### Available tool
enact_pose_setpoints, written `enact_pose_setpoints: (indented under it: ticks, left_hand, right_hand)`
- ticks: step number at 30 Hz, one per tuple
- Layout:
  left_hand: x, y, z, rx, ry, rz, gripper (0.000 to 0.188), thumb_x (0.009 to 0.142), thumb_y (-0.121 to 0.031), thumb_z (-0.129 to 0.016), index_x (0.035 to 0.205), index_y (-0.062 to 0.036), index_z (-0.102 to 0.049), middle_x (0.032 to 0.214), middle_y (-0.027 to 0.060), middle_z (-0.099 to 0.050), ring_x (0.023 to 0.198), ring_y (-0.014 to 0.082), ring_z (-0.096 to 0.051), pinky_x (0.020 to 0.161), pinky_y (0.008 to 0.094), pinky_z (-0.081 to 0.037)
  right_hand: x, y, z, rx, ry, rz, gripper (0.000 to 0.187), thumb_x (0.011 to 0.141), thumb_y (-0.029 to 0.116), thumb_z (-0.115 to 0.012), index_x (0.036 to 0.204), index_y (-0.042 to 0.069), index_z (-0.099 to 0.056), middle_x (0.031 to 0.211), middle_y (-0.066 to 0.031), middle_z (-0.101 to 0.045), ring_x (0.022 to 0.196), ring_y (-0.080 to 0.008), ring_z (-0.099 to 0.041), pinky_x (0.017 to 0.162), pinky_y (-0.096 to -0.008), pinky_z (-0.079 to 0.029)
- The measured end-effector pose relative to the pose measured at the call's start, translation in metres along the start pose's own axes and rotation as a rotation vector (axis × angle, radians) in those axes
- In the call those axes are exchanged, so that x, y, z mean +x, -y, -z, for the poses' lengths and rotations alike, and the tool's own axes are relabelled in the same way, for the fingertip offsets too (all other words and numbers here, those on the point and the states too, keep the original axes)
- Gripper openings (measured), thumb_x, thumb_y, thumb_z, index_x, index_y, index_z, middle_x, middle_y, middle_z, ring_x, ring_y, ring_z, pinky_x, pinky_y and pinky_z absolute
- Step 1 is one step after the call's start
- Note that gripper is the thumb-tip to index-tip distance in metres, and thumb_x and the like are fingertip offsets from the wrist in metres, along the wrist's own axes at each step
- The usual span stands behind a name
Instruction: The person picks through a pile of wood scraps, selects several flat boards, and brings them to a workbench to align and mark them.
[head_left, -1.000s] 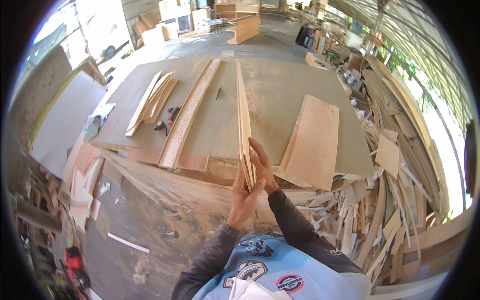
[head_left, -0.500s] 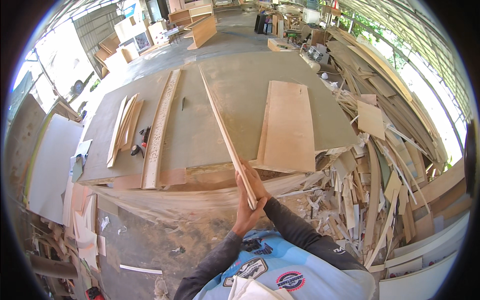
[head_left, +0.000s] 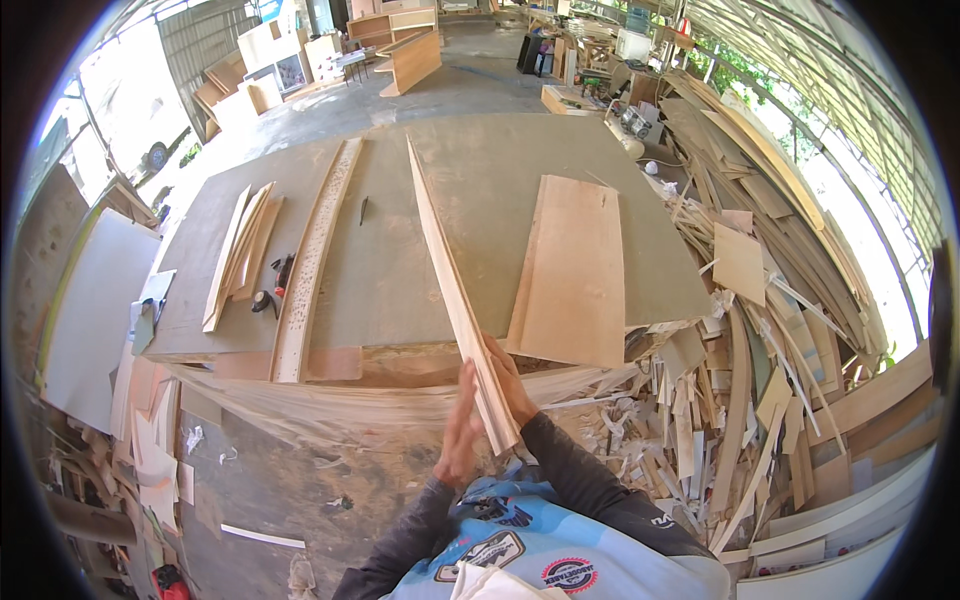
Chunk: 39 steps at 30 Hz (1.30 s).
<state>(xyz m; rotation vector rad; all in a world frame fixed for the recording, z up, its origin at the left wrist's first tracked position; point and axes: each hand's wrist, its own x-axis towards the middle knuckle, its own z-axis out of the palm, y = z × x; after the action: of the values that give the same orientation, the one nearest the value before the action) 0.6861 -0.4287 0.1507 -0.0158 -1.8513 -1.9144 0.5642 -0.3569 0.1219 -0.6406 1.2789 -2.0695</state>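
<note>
While hands flank wood strips, dotted brd lies L, panels R.

The gray floor is dusty, with wood scraps on it. A big wide counter stands in the middle. Wooden shelves sit far at the back. A bumpy metal wall is at the back left. Bright daylight comes in from both sides, and green leaves show on the right.
</note>
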Motion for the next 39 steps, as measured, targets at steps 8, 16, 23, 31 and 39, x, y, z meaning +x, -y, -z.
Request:
enact_pose_setpoints:
  ticks: [8,16,23,31,39]
  left_hand:
    - [0.084,0.038,0.045,-0.238,-0.247,0.244,0.049,0.103,-0.024,-0.040,0.143,0.0042,-0.038,0.144,0.0112,-0.044,0.129,0.0201,-0.045,0.109,0.0298,-0.033]
    - [0.082,0.029,0.068,0.007,-0.235,0.416,0.034,0.101,-0.025,-0.045,0.121,-0.0013,-0.058,0.105,0.0028,-0.061,0.094,0.0096,-0.057,0.081,0.0242,-0.046]
    - [0.080,0.008,0.076,0.053,-0.269,0.508,0.030,0.099,-0.023,-0.049,0.115,-0.0018,-0.061,0.100,0.0044,-0.064,0.089,0.0119,-0.060,0.075,0.0265,-0.050]
    - [-0.067,-0.020,0.021,-0.182,-0.137,0.227,0.091,0.077,-0.042,-0.078,0.140,0.0088,-0.036,0.142,0.0196,-0.046,0.133,0.0306,-0.042,0.109,0.0409,-0.032]
    - [-0.075,-0.014,-0.050,0.241,-1.033,0.456,0.031,0.091,-0.018,-0.067,0.108,0.0063,-0.060,0.112,0.0136,-0.061,0.106,0.0194,-0.056,0.090,0.0362,-0.045]
  right_hand:
    - [0.081,0.016,0.033,-0.139,0.239,-0.001,0.061,0.098,0.026,-0.055,0.149,0.004,-0.031,0.156,-0.0110,-0.027,0.144,-0.0207,-0.024,0.116,-0.0355,-0.023]
    - [0.102,0.025,0.014,-0.325,0.362,0.090,0.067,0.097,0.032,-0.056,0.149,0.002,-0.026,0.157,-0.0117,-0.026,0.140,-0.0248,-0.032,0.112,-0.0366,-0.033]
    - [0.101,0.000,-0.005,-0.351,0.141,0.140,0.060,0.095,0.032,-0.057,0.143,0.001,-0.039,0.152,-0.0165,-0.034,0.133,-0.0266,-0.041,0.106,-0.0373,-0.040]
    - [0.089,-0.134,0.046,-0.751,-0.365,-0.397,0.072,0.090,0.056,-0.055,0.124,-0.008,-0.057,0.127,-0.0310,-0.055,0.125,-0.0319,-0.050,0.100,-0.0394,-0.042]
    - [0.080,-0.160,0.040,-0.211,-0.431,-0.572,0.069,0.089,0.052,-0.060,0.116,-0.011,-0.057,0.112,-0.0178,-0.061,0.100,-0.0231,-0.057,0.088,-0.0351,-0.045]
